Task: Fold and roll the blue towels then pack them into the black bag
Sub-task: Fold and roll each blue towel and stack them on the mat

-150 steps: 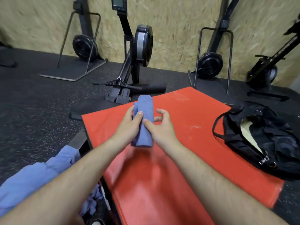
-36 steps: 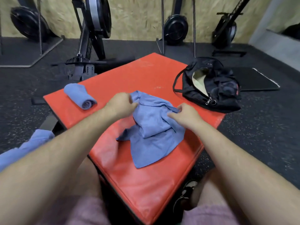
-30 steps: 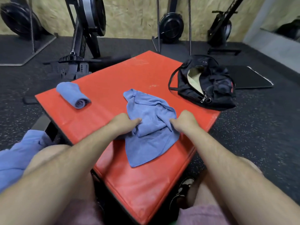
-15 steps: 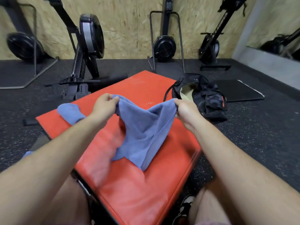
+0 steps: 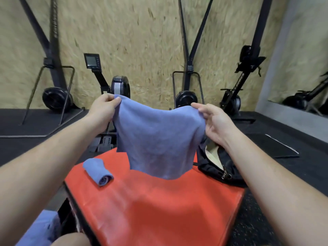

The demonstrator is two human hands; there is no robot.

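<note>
bare red mat (image 5: 159, 210) mid-front, rolled towel (image 5: 97, 172) left, black bag (image 5: 213, 167) right

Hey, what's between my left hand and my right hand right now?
In the head view, a blue towel spans from left hand to right hand, hanging above the red mat.

**Towels and bag on the red bench**

One blue towel (image 5: 158, 139) hung spread open in the air, pinched at its two upper corners by the left grip (image 5: 104, 107) and the right grip (image 5: 213, 121). Its top edge sagged between them and its lower edge dangled over the bench (image 5: 159, 210). A rolled towel (image 5: 98, 172), also blue, lay on its side near the bench's left edge, its spiral end facing the camera. The black bag (image 5: 211, 167) lay at the bench's far right, unzipped, showing a pale lining, partly hidden behind the hanging towel. More blue towel cloth (image 5: 40, 226) lay bunched at the lower left, beside the bench.
</note>
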